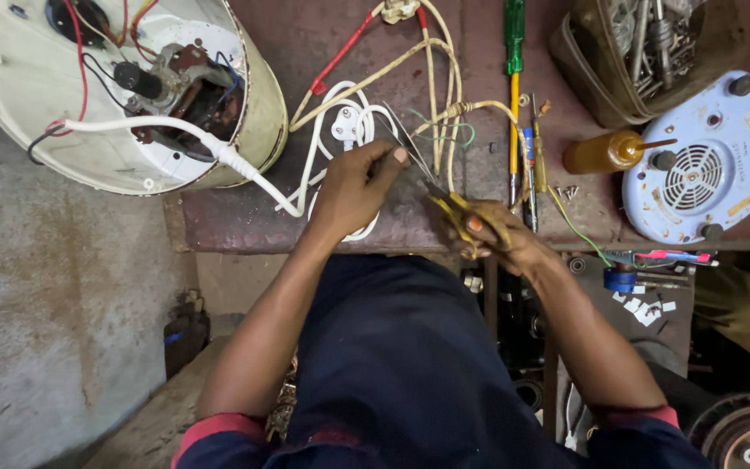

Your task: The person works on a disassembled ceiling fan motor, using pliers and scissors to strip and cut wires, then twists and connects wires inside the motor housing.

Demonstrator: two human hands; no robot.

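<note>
Hands at the table (pixel 262 221) edge, itemised as we see them. Left hand (pixel 353 191): fingers pinched closed on a thin grey wire (pixel 414 152) that runs slantwise toward our right hand. Right hand (pixel 496 236): clenched around yellow-handled pliers (pixel 444 204), whose nose points toward the left hand and meets the wire between the two hands. Beyond the left hand: a white plug (pixel 345 126) lying in loops of white cable (pixel 253 174); further out on that side, an opened cream appliance drum (pixel 258 104) with its wiring exposed. Beyond the right hand: cream leads (pixel 444 78), a green-and-yellow screwdriver (pixel 514 78), loose screws (pixel 570 191). Outward of the right hand: an amber bottle (pixel 605 152), a pale blue round base (pixel 705 169) with a vent grille, a box of metal tools (pixel 644 48).
</note>
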